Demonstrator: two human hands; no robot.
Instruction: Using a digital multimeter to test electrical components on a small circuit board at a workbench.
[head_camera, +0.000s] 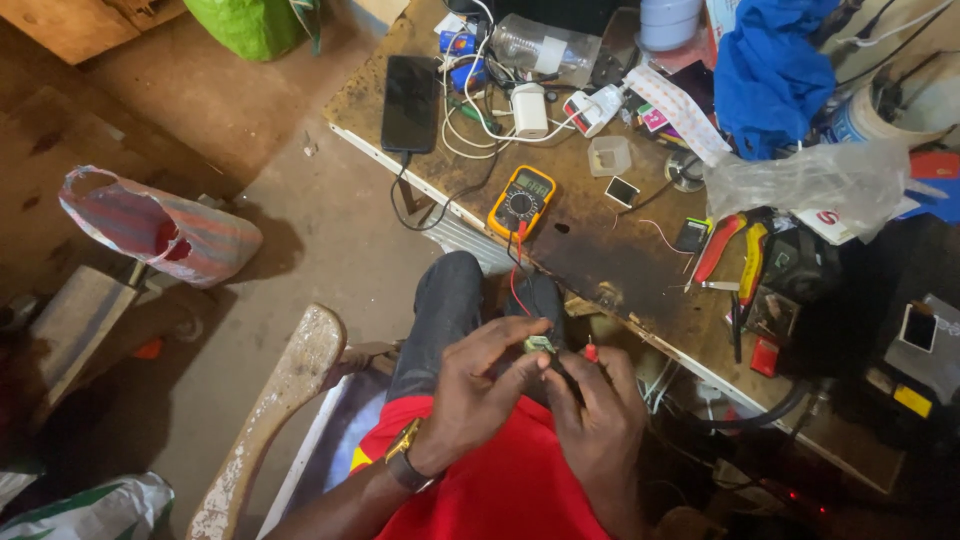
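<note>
My left hand (478, 388) pinches a small pale green component (540, 344) between thumb and fingers over my lap. Held in my right hand (598, 415) are the black and red probes, the red probe tip (591, 351) close to the component. Red and black leads (517, 275) run up from my hands to a yellow multimeter (521, 201) lying on the worn wooden workbench (590, 250). I wear a gold watch (405, 455) on the left wrist and a red shirt.
On the bench lie a black phone (410, 102), white chargers and cables (530, 110), red and yellow pliers (735, 250), a clear plastic bag (810, 180) and a blue cloth (770, 70). A striped bag (155, 228) and a wooden chair arm (275, 400) stand at the left.
</note>
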